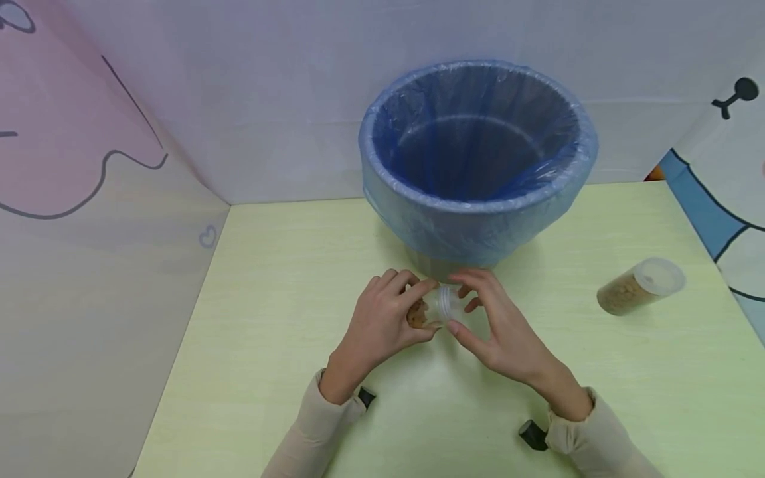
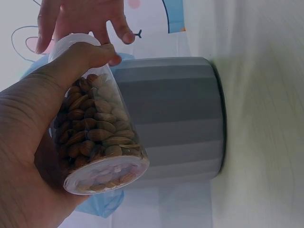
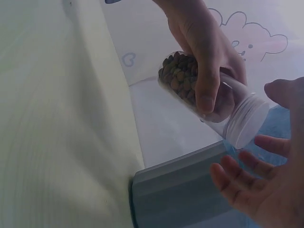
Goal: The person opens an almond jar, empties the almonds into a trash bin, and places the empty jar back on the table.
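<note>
My left hand [image 1: 382, 322] grips a clear plastic jar [image 2: 97, 123] of almonds round its middle. The jar is tilted, its white screw lid [image 3: 248, 121] pointing toward my right hand [image 1: 505, 335]. The fingers of that hand are spread and slightly bent about the lid; in the right wrist view they look apart from it. Both hands are over the table, just in front of a bin [image 1: 466, 226] lined with a blue plastic bag.
A second clear jar [image 1: 627, 292] with a pale lid and brownish contents stands on the right of the light table [image 1: 269, 299]. Behind the bin rises a white cloth wall [image 1: 269, 119] with cartoon drawings at its sides.
</note>
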Action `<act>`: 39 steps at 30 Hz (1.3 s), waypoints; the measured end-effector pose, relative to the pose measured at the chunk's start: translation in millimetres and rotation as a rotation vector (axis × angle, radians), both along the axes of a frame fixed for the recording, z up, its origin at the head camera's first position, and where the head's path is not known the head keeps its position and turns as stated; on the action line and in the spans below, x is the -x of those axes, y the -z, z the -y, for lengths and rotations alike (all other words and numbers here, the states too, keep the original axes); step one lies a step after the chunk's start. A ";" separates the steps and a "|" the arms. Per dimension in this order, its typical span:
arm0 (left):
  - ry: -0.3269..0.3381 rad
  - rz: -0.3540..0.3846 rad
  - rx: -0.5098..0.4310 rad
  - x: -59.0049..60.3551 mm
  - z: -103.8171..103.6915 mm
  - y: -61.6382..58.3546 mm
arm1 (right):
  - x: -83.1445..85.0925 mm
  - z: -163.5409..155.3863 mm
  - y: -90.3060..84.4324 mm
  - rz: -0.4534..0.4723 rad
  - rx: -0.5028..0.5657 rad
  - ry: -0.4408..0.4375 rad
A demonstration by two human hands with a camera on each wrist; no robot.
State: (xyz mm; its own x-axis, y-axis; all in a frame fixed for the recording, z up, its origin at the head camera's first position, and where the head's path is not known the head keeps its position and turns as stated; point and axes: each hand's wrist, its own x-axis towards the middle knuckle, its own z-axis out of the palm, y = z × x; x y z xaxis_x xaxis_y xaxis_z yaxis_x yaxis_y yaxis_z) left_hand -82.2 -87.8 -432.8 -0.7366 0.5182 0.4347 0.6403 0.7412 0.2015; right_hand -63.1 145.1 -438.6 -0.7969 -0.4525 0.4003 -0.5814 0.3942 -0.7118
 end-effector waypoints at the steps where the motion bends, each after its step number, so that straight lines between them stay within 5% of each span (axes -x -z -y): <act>1: 0.001 0.000 -0.001 0.1 0.1 -0.1 | 0.5 -0.1 0.5 -0.006 -0.018 0.013; 11: 0.008 -0.011 -0.003 1.1 -1.2 0.8 | 0.4 0.7 3.6 0.012 -0.080 0.077; 32: 0.002 -0.024 -0.002 -6.7 2.3 4.5 | -5.1 4.1 6.3 -0.015 0.003 -0.029; 39: 0.014 -0.029 0.000 -1.4 0.8 2.5 | -0.7 1.3 6.0 -0.035 -0.021 0.003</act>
